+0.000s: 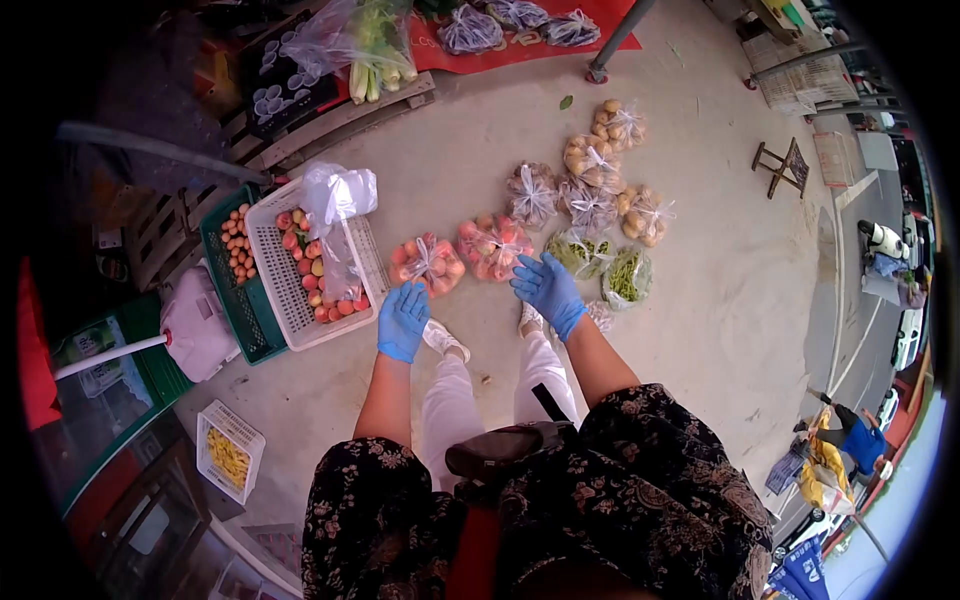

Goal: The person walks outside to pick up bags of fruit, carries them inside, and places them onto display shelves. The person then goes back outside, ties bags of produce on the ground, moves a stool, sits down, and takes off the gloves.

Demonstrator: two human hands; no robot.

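My left hand [403,321], in a blue glove, is open and holds nothing, just below a tied clear bag of peaches [428,264]. Also gloved in blue, my right hand [549,291] is open with its fingers spread, beside a second bag of peaches [493,246]. Two bags of green vegetables [627,276] lie to the right of it on the floor. Beyond them are tied bags of potatoes [594,162] and bags of darker produce [532,194]. A white crate [287,262] of loose peaches, with clear plastic bags [338,196] over its edge, stands at the left.
A green crate [213,222] with small orange-brown items adjoins the white crate. A small white basket [247,436] of yellow items is at lower left. A folding stool [782,168] stands at upper right. A person in blue [862,441] is far right, near parked vehicles.
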